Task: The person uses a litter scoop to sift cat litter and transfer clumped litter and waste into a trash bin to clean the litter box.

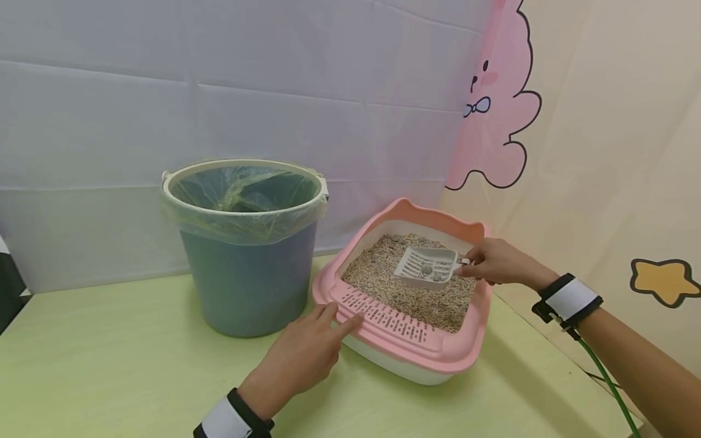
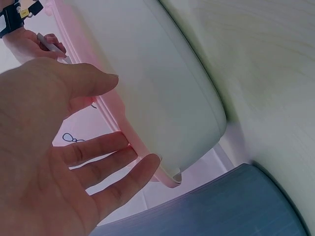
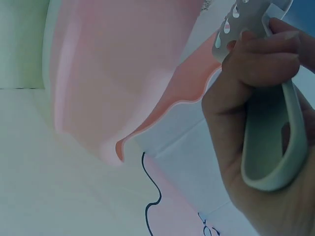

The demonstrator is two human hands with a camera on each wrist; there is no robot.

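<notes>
The right hand (image 1: 495,261) grips the handle of a white slotted litter scoop (image 1: 426,266), its fingers curled around it. The scoop is held over the litter, above the middle of the pink litter box (image 1: 408,340), and a few grey clumps lie in it. The left hand (image 1: 303,353) is relaxed, with straight fingers resting on the perforated front rim of the box, as if to steady it. The blue bucket (image 1: 246,286) with a clear plastic liner stands just beside the box on the green table (image 1: 109,365). I judge that scooping is under way: some clumps are lifted, but they are not yet emptied into the bucket, whose contents I cannot tell.
</notes>
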